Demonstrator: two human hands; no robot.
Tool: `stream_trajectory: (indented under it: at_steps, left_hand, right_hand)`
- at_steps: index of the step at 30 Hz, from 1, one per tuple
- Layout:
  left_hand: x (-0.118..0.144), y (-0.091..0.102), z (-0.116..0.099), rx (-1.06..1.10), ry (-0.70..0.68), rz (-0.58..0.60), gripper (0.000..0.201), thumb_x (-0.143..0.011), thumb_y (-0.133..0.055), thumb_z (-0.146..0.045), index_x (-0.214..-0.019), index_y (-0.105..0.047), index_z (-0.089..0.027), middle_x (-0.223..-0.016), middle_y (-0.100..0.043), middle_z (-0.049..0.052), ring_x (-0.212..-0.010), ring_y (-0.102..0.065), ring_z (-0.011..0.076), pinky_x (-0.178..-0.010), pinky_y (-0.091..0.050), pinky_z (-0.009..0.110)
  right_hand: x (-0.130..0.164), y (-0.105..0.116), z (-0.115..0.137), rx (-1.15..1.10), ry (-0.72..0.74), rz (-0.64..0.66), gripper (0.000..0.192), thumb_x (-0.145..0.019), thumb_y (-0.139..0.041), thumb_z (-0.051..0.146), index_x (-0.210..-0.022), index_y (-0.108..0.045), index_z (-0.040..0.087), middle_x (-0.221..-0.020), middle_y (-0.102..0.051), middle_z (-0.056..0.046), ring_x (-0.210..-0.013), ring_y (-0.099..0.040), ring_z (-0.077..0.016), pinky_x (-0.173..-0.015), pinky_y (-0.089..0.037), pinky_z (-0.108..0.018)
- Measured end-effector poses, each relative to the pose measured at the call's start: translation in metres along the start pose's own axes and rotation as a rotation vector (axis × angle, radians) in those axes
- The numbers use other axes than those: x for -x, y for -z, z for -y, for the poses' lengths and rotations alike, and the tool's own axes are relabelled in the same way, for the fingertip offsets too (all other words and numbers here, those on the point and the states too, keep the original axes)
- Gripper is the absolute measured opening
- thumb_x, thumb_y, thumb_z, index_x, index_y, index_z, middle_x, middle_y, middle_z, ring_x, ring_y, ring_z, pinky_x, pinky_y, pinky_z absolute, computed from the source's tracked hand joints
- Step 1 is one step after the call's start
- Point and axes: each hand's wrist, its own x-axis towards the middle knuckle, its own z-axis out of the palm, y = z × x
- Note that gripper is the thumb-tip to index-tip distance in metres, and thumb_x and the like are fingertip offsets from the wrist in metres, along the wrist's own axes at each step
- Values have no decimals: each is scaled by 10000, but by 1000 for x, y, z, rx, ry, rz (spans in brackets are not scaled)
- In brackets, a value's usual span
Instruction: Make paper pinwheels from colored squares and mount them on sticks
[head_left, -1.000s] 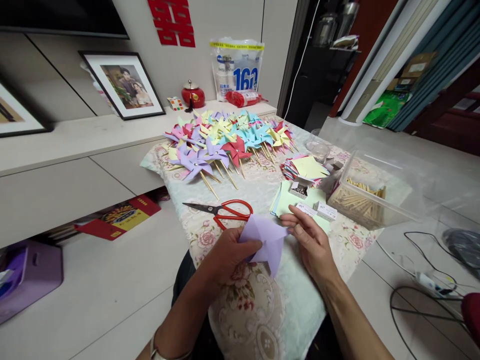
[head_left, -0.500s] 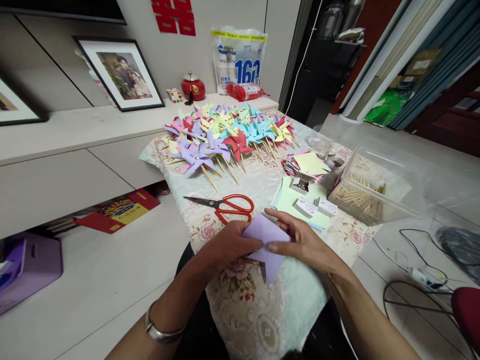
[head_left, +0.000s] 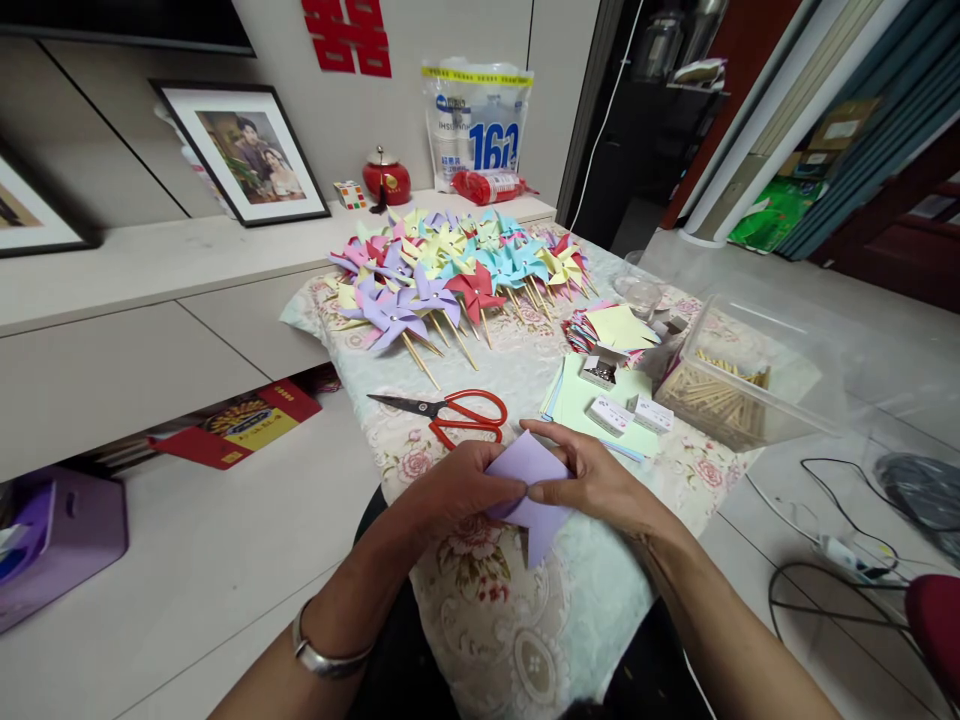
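Observation:
A folded lilac paper sheet [head_left: 529, 492] is pinched between both hands just above the near edge of the floral tablecloth [head_left: 517, 620]. My left hand [head_left: 459, 492] grips its left side with thumb on top. Pressing down on the sheet's middle and right side is my right hand [head_left: 600, 484], thumb meeting the left thumb. Red-handled scissors [head_left: 450, 412] lie shut on the cloth just beyond my left hand.
Many finished paper pinwheels [head_left: 457, 272] on sticks cover the far table. A stack of coloured paper [head_left: 586, 398], small white boxes [head_left: 627, 412] and a clear tub of wooden sticks [head_left: 726, 402] sit at right. Cables [head_left: 832, 545] trail on the floor at right.
My right hand slid from the sheet's right edge onto its middle, and both thumbs now meet on the paper. The sheet has been drawn slightly nearer.

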Motion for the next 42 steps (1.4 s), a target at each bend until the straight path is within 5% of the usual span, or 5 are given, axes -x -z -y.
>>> stream_trajectory:
  at_steps: [8, 11, 16, 24, 42]
  left_hand:
    - [10, -7, 7, 340, -185, -121, 301, -898, -600, -453, -942, -710, -176, -886, -720, 76, -777, -662, 195, -711, -542, 310]
    - [8, -21, 13, 420, -212, -186, 257, -790, -750, -301, -1003, -674, -181, -864, -734, 48, -719, -665, 174, -709, -541, 305]
    - [-1, -38, 16, 607, -193, -408, 600, -581, -881, -174, -1128, -633, -172, -952, -769, 66, -808, -702, 197, -777, -539, 317]
    - [-5, -46, 13, 651, -231, -295, 447, -627, -849, -185, -1056, -725, -150, -968, -789, 82, -914, -716, 247, -839, -533, 347]
    - [-10, -46, 21, 554, -200, -462, 315, -635, -821, -197, -933, -734, -140, -814, -777, 44, -749, -673, 203, -738, -504, 314]
  right_hand:
    - [-9, -8, -14, -287, 77, -118, 575, -696, -812, 146, -1239, -653, 250, -1040, -775, -27, -886, -712, -209, -791, -545, -325]
    - [-14, -10, -20, -341, 95, -183, 632, -683, -836, 160, -1272, -621, 238, -1010, -780, -31, -869, -714, -211, -772, -546, -322]
    - [-15, -8, -24, -382, 149, -214, 621, -700, -847, 204, -1275, -614, 235, -962, -780, -23, -769, -708, -189, -694, -539, -287]
    - [-11, -9, -26, -316, 191, -201, 604, -706, -852, 253, -1261, -615, 228, -1068, -769, -46, -908, -712, -226, -796, -543, -325]
    - [-7, -11, -20, -383, 160, -191, 406, -747, -813, 280, -1130, -686, 232, -1005, -789, -53, -898, -741, -255, -817, -563, -396]
